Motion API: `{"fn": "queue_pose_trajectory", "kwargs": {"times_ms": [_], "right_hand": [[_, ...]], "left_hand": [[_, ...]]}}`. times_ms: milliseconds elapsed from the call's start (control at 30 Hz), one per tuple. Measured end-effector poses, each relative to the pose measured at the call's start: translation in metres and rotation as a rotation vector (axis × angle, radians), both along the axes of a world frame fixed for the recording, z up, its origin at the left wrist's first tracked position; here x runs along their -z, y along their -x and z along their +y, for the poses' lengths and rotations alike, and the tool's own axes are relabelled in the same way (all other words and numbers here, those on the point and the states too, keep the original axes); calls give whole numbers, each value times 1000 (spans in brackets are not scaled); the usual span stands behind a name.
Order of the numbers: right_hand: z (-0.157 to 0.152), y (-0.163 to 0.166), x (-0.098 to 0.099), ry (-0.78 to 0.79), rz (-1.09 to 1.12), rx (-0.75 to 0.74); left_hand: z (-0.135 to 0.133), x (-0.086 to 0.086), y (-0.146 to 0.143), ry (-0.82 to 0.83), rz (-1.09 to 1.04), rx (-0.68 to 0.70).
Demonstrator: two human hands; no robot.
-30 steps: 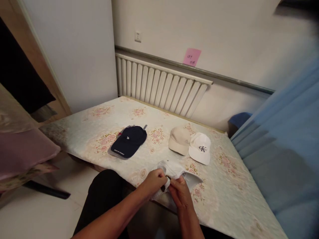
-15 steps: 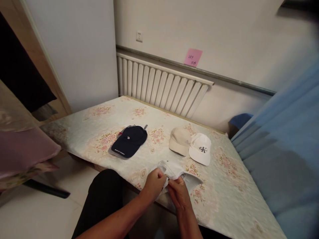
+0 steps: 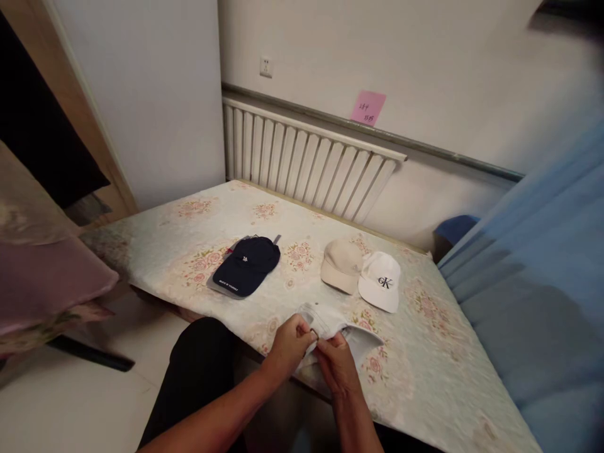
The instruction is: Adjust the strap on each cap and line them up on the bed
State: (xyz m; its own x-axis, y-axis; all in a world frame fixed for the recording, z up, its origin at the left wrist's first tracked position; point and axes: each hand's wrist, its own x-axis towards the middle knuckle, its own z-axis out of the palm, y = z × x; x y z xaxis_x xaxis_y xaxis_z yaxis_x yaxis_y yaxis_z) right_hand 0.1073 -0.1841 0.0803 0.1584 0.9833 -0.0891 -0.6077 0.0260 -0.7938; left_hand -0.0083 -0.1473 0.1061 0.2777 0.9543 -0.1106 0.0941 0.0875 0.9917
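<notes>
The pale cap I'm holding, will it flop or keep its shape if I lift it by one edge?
Probably floppy: the pale cap lies crumpled flat on the bed. Its brim looks smooth, so likely stiffer. Thin cloth, so probably light.

Clear lane ahead of held cap (image 3: pixel 330 321), between navy cap (image 3: pixel 246 265) and beige cap (image 3: pixel 340 264) — white cap (image 3: pixel 381 283) touching it

Bare forearms (image 3: pixel 221 406), black trousers (image 3: pixel 195 365)
</notes>
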Motion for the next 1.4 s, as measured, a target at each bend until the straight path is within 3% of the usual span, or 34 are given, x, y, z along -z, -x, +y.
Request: {"fn": "queue_pose_trajectory", "kwargs": {"times_ms": [133,333,433,833,1067,1300,1400], "right_hand": [[0,-3,-1,-9,21,1],[0,-6,-7,-50,29,-54],[0,-4,-7,-73,54,-86],[4,6,-3,30,-41,8],[7,5,7,205,-326,198],[-1,15,-8,199,-349,104],[0,17,-15,234,-416,141]], "left_hand": [[-5,-3,4,-207,185,-35],[-22,3,11,-663,428,-22],[-23,8,10,-784,523,11],[-15,20,3,-692,525,29],[-14,19,4,-677,511,17],[-19,17,7,-702,565,22],[-21,14,9,-753,530,51]]}}
